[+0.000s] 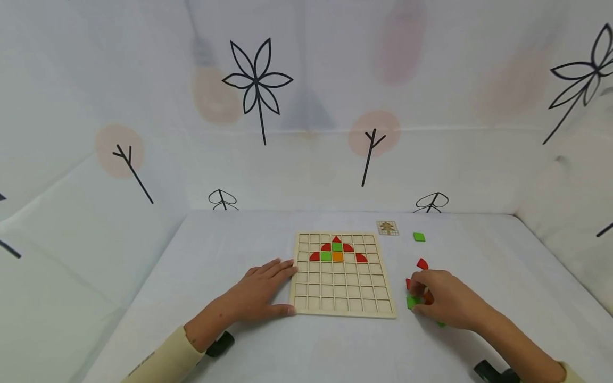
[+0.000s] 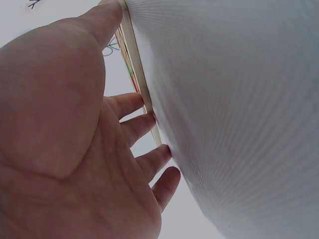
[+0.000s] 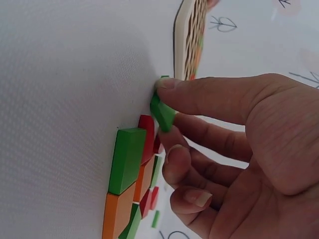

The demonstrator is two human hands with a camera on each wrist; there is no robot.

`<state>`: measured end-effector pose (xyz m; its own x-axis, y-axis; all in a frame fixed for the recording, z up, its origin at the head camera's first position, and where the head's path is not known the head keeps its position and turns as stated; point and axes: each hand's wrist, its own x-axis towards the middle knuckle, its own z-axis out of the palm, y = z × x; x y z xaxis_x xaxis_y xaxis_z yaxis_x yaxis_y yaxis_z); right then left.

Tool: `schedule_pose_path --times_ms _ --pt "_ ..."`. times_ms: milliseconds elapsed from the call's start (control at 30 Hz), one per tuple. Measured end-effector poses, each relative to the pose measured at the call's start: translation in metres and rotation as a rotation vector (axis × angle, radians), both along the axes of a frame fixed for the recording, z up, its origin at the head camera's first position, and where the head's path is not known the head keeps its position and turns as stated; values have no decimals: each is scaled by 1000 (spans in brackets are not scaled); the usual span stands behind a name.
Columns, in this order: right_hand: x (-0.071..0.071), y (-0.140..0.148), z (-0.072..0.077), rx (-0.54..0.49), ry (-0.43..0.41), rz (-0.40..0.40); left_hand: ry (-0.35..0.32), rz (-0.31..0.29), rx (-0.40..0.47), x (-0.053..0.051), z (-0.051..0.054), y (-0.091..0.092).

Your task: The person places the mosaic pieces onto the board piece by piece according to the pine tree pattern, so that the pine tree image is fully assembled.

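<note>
A wooden grid board (image 1: pixel 340 292) lies on the table, with red, green and orange tiles set in its upper cells: a red triangle (image 1: pixel 337 239) on top, red quarter-rounds, green squares and one orange square (image 1: pixel 337 257). My left hand (image 1: pixel 261 292) lies flat beside the board, its fingertips and thumb touching the left edge. To the right of the board, my right hand (image 1: pixel 450 300) pinches a green square tile (image 3: pixel 166 115) between thumb and finger, close to the tabletop. Loose tiles lie under and around that hand, partly hidden by it.
A small pattern card (image 1: pixel 387 228) with a tree picture lies behind the board's right corner. Another green square (image 1: pixel 419 237) lies right of the card, and a red quarter-round (image 1: pixel 422 264) is nearer. A printed white cloth (image 1: pixel 306 170) stands behind the table.
</note>
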<state>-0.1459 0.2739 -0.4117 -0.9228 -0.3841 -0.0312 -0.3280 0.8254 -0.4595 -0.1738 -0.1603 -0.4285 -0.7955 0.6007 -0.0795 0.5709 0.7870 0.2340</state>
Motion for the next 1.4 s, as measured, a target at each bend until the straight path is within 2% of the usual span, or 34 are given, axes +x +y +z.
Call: schedule_pose_path --times_ms 133,233,433,667,833,1100,1400 --pt "0 1 -2 -27 62 72 -5 4 0 0 1 0" --pt "-1 1 -2 -38 66 94 -8 7 2 1 2 0" --pt "-2 -3 3 -57 -3 67 -8 3 4 1 1 0" --pt "-5 -11 10 -117 18 85 4 5 -2 -1 -2 0" --pt "-8 -20 18 -165 2 61 10 10 -4 -2 -3 0" --pt "-16 -39 22 -194 93 40 15 12 -8 -3 -5 -1" --pt "-31 -59 21 -188 126 -13 17 9 -8 -2 -5 -1"
